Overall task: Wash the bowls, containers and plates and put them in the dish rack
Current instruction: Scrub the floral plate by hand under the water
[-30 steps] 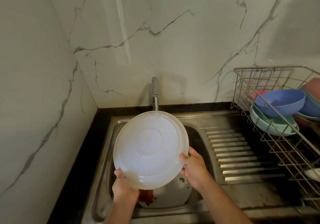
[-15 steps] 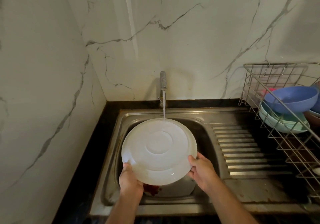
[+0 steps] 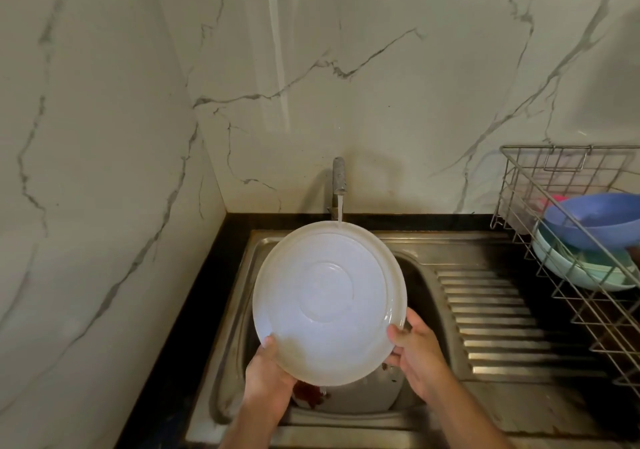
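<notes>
Plate (image 3: 329, 303) over sink (image 3: 450, 240) (rack (image 3: 568, 275) right)

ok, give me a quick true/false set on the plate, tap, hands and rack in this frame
1. Both hands hold the plate. True: the left hand and right hand grip its lower rim.
2. The tap is off. False: water runs from it onto the plate's top edge.
3. The plate lies flat in the sink. False: it is held tilted above the basin.
4. The rack is right of the sink. True.
5. The rack holds only plates. False: a blue bowl sits in it over a pale green dish.
</notes>
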